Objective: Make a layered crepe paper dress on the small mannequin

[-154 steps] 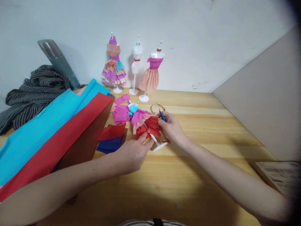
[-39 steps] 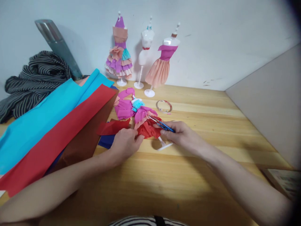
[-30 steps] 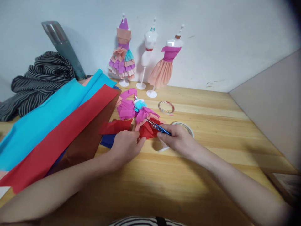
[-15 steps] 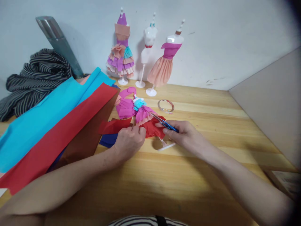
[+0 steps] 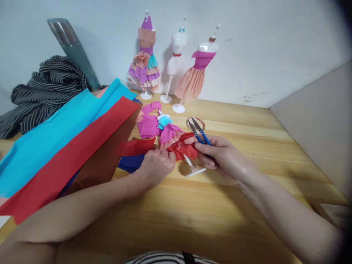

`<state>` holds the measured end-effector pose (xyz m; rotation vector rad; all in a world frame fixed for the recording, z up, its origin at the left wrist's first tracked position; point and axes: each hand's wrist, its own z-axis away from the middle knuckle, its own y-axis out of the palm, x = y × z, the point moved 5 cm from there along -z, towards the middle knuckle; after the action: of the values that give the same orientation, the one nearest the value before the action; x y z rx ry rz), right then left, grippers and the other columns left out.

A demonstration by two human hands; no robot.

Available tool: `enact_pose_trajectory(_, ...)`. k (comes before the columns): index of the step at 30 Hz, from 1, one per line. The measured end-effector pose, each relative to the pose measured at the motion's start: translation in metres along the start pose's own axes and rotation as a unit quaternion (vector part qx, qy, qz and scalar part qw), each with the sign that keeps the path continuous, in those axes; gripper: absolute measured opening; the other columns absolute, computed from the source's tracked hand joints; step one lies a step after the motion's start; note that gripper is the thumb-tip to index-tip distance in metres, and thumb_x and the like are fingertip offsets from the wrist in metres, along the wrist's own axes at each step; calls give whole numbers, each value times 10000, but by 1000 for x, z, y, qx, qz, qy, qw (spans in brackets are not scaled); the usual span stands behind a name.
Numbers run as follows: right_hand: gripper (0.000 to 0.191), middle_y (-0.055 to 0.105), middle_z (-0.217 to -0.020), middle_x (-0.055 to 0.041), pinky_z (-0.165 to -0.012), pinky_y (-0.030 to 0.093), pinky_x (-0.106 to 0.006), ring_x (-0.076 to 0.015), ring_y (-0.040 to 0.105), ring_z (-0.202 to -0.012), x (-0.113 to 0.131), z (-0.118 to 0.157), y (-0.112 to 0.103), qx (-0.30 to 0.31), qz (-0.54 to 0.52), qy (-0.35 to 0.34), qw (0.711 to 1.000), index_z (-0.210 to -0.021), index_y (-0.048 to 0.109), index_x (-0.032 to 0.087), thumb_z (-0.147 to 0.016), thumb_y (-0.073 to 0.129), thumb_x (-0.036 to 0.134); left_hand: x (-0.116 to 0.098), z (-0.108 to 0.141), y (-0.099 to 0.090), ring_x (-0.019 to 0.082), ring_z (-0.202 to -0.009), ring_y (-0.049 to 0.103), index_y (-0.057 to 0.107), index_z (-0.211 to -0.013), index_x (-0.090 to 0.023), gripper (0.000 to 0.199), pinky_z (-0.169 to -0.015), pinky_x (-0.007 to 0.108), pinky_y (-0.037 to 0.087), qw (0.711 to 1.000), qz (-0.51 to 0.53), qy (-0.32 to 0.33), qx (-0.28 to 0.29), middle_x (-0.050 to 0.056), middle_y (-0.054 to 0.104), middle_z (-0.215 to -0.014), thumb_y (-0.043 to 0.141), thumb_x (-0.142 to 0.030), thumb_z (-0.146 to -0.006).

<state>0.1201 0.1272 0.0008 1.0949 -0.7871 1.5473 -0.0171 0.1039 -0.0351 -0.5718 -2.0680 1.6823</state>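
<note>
A small mannequin lies on its side on the wooden table, dressed in a cyan top (image 5: 165,121), a pink layer (image 5: 171,135) and ruffled red paper (image 5: 187,148); its white stand (image 5: 194,171) points toward me. My left hand (image 5: 158,165) is closed at the left edge of the red ruffles; its fingertips are hidden. My right hand (image 5: 220,152) holds blue-handled snips (image 5: 199,132), blades apart and pointing up, beside the ruffles. Left of my left hand lie a red paper strip (image 5: 136,147) and dark blue paper (image 5: 131,163).
Three mannequins stand at the wall, one in a layered dress (image 5: 143,69), one bare (image 5: 173,64), one in a peach skirt (image 5: 191,82). A tape roll (image 5: 195,124) lies behind the snips. Left are cyan (image 5: 55,128), red (image 5: 74,161) and brown sheets (image 5: 103,161), striped cloth (image 5: 52,88) and a bottle (image 5: 79,55).
The snips in my right hand have turned from pointing left to pointing up, with their blades spread. My left hand has shifted slightly right. The camera view has moved a little.
</note>
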Motion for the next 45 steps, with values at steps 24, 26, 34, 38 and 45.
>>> enact_pose_trajectory(24,376,361,-369,105,-443,107,-256,-51,234,-355,-8,6,13,0,-51,-8,999,-1053,627,101,-730,654,293,9,12,5,234,-628,687,524,-1245,-119,408,-481,279,467,998,45,10,48,103,705,-781,424,-91,-850)
enact_pose_trajectory(26,380,369,-380,105,-449,108,-259,-52,243,-358,-11,5,14,5,-26,-14,1000,-1054,623,103,-742,650,317,11,12,4,228,-615,680,556,-1207,-138,377,-486,278,470,998,48,2,48,104,705,-776,428,-98,-855)
enact_pose_trajectory(34,476,351,-396,112,-433,110,-249,-55,255,-356,-19,-3,11,-7,109,-9,994,-1013,639,83,-660,660,402,16,21,-9,207,-603,655,628,-941,-127,225,-465,267,431,998,63,17,-4,86,676,-706,424,-99,-850)
enact_pose_trajectory(38,453,339,-370,116,-421,112,-246,-53,234,-343,-18,-4,16,17,148,-7,989,-997,647,80,-667,622,390,12,24,-16,202,-609,647,580,-755,-151,187,-478,268,409,998,50,32,-13,73,661,-692,428,-84,-839)
enact_pose_trajectory(45,411,356,-345,114,-419,149,-237,-62,245,-342,-8,2,25,41,157,6,987,-1005,617,54,-704,576,331,5,8,-16,234,-577,650,589,-765,-135,275,-465,280,413,998,25,-10,-50,122,669,-675,424,-295,-917)
